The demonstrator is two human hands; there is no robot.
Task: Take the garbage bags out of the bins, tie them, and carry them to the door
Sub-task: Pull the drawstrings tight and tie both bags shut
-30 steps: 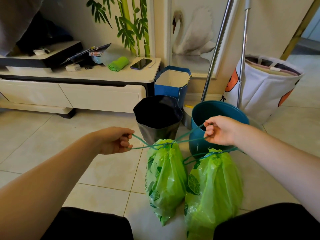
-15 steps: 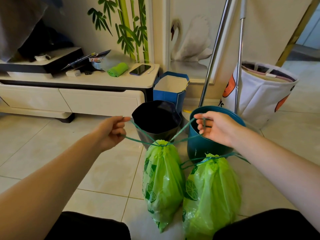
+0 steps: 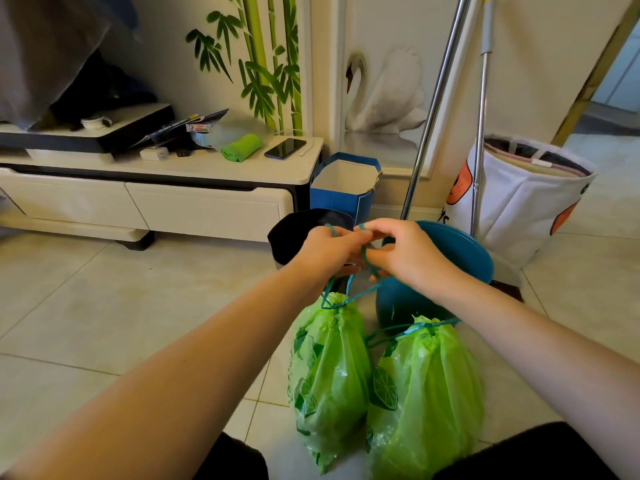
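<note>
Two green garbage bags printed with lime slices stand on the tiled floor in front of me. The left bag [image 3: 329, 372] has its neck cinched by a teal drawstring [image 3: 349, 289] that rises to my hands. My left hand [image 3: 329, 249] and my right hand [image 3: 401, 252] meet just above it, fingers touching, both gripping loops of that drawstring. The right bag [image 3: 426, 396] is cinched too, its string lying loose. Behind my hands stand a black bin [image 3: 289, 237] and a teal bin [image 3: 460, 261], both partly hidden.
A low white TV cabinet [image 3: 207, 206] runs along the left wall, with a phone and a green cloth on top. A blue paper bag [image 3: 346, 188], two mop poles [image 3: 433, 109] and a white laundry basket [image 3: 519, 202] stand behind the bins. A doorway opens at far right.
My hands were spread wide apart, pulling the left bag's drawstring taut sideways. Now they have come together above the bag, with the string looped between the fingers.
</note>
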